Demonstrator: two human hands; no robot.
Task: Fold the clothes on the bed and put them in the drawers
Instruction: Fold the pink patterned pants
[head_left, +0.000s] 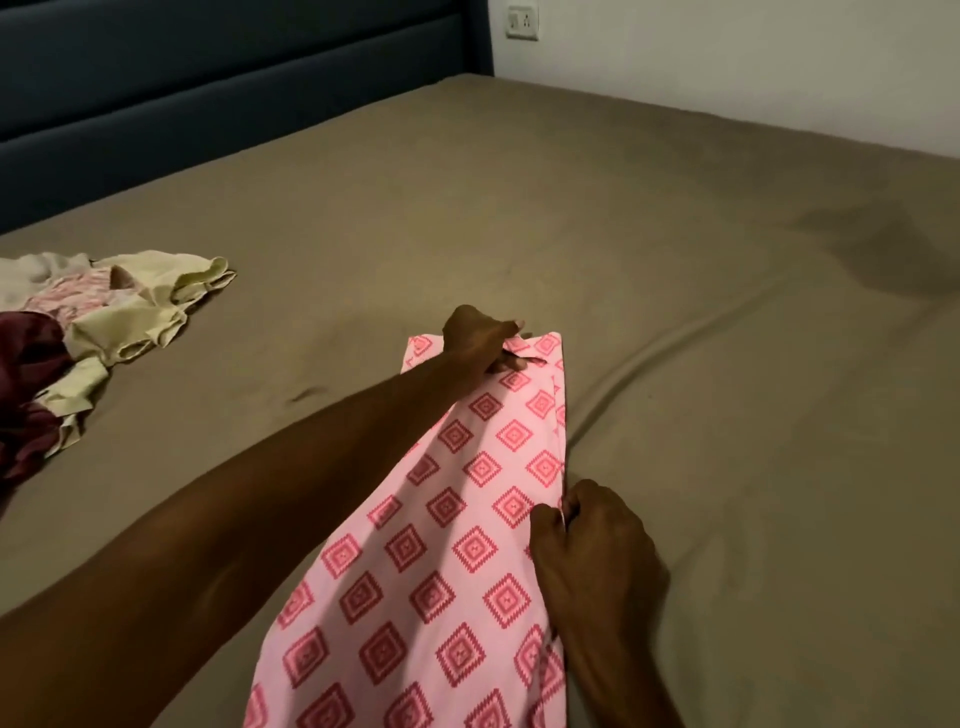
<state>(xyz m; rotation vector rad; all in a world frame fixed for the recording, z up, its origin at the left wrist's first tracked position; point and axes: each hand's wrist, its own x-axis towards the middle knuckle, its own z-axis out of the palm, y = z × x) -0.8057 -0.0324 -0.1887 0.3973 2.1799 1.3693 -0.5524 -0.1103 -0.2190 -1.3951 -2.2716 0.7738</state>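
Where it lies: one pink cloth with red diamonds, folded into a long strip, stretched along the bed toward the person.
Left hand: pinches the cloth's far end, fingers curled round a fold.
Right hand: grips the cloth's right edge, nearer the person.
Pile: one heap, well apart to the left; pale yellow, pink-striped and maroon pieces, count unclear.
Headboard: one, dark blue.
Socket: one, on the wall.

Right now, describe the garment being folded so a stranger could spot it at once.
On the wide olive-brown bed sheet, look near the front edge, away from the crumpled clothes pile at left. The long pink cloth with red diamond motifs lies there flat, and it is the only piece held by both hands.
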